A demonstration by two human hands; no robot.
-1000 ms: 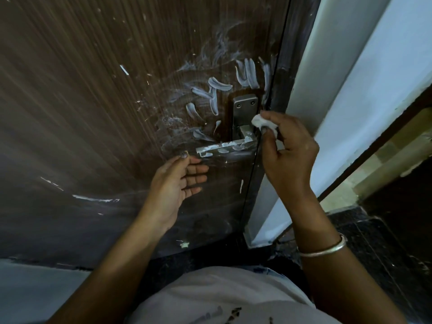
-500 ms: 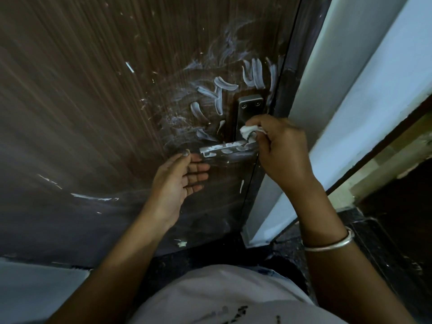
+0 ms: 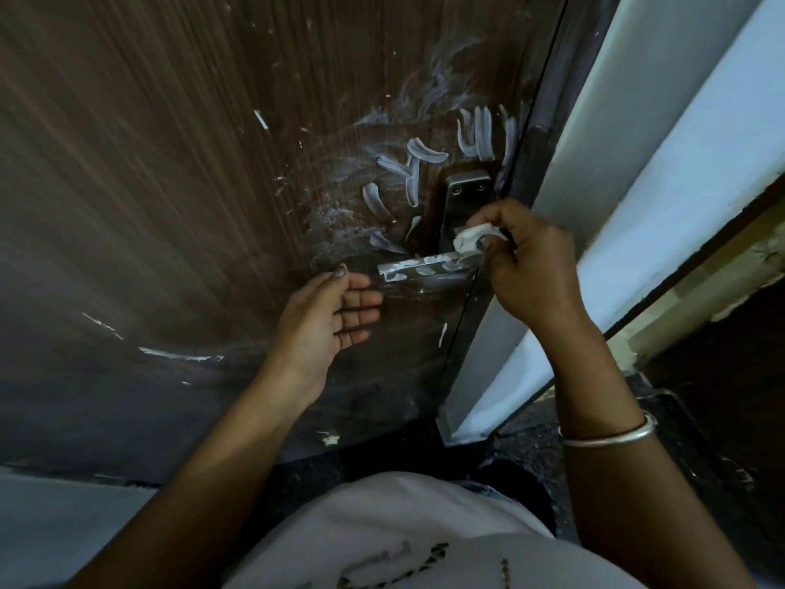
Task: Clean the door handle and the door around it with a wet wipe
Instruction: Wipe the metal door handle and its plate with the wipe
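**Wipe at the root of the lever**

We see the dark wood-grain door (image 3: 170, 206) filling the left and centre of the frame, with the white door frame (image 3: 637, 172) running down the right side. White smears (image 3: 424, 157) streak the door above and to the left of the handle, at upper centre.

Our right hand (image 3: 535, 269), right of centre, has its fingers curled round a bunched white wet wipe (image 3: 467, 240) and presses it against the metal backplate (image 3: 465, 193), just above the point where the lever handle (image 3: 424, 269) joins it. The lever lies level and carries white dabs along its length.

Our left hand (image 3: 327, 320), at centre, is spread with relaxed fingers and holds nothing, its fingertips just beside the free end of the lever; we cannot tell whether it touches the door. A silver bangle (image 3: 607, 435) circles the right wrist.
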